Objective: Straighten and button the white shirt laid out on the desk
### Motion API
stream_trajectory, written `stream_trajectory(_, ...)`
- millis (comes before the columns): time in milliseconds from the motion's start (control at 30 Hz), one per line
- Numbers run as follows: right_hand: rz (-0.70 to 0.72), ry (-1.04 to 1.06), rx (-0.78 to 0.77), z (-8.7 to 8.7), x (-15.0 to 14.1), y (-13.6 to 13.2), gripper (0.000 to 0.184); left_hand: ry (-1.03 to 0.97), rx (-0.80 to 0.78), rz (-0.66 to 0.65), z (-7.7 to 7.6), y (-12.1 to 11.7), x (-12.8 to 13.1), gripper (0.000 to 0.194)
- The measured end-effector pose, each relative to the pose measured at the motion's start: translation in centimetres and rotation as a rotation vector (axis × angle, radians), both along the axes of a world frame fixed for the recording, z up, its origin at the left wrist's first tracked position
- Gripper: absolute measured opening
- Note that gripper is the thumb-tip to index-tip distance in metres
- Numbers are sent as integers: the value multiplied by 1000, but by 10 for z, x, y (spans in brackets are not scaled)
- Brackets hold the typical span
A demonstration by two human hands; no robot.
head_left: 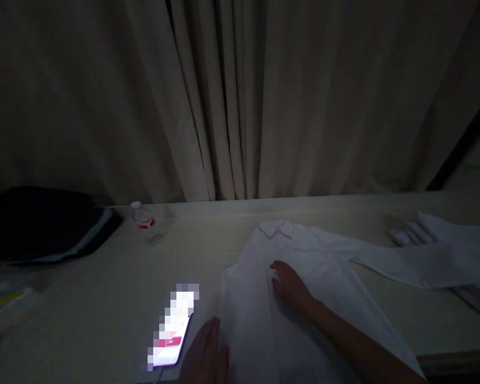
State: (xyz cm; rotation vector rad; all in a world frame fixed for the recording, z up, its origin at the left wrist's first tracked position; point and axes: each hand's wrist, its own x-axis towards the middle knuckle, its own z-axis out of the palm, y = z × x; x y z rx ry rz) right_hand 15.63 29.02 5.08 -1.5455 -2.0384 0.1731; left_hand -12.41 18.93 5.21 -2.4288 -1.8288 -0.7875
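A white collared shirt lies front up on the table, its collar toward the curtain. Its right sleeve stretches out over the table, while no sleeve shows along the left edge. My right hand rests on the upper front, near the button placket, fingers stretched out and nothing held. Low in the view, my left hand is at the shirt's left edge with its fingers extended and the thumb apart. Whether it presses on the cloth I cannot tell.
A lit phone lies just left of my left hand. Farther back stands a clear plastic bottle. Dark folded cloth is piled at the far left, white folded cloth at the right. Behind the table hangs a curtain.
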Motion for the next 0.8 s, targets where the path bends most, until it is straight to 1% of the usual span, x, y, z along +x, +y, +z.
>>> stream_trajectory(67, -11, -85, -24, -8, -8, 39, 44, 181, 82, -47, -6, 57, 20, 49)
stream_trajectory(133, -20, -177, -72, -14, -14, 75, 48, 293, 99, -71, -13, 103, 40, 50)
stream_trajectory(200, -31, -259, -124, -16, -21, 109, 53, 355, 84, -87, -21, 136, 55, 51)
stream_trajectory(267, -24, -325, -147, -15, -28, 141, 55, 379, 64, -84, -30, 155, 60, 55)
stream_trajectory(333, 14, -367, -143, -16, -33, 168, 56, 385, 34, -84, -40, 165, 59, 61)
stream_trajectory(400, 47, -384, -142, -20, -36, 191, 58, 385, 2, -93, -49, 168, 54, 67)
stream_trajectory(500, 31, -394, -187, -32, -33, 213, 65, 376, -19, -93, -58, 166, 46, 73)
stream_trajectory(567, 10, -412, -210, -41, -28, 222, 70, 370, -26, -99, -60, 164, 42, 72)
stream_trajectory(633, 3, -435, -195, -48, -24, 227, 74, 364, -42, -111, -60, 162, 39, 72)
stream_trajectory(733, 1, -468, -172, -51, -20, 232, 79, 340, -71, -120, -61, 159, 37, 75)
stream_trajectory(800, -9, -477, -185, -51, -20, 234, 80, 317, -88, -123, -62, 160, 37, 77)
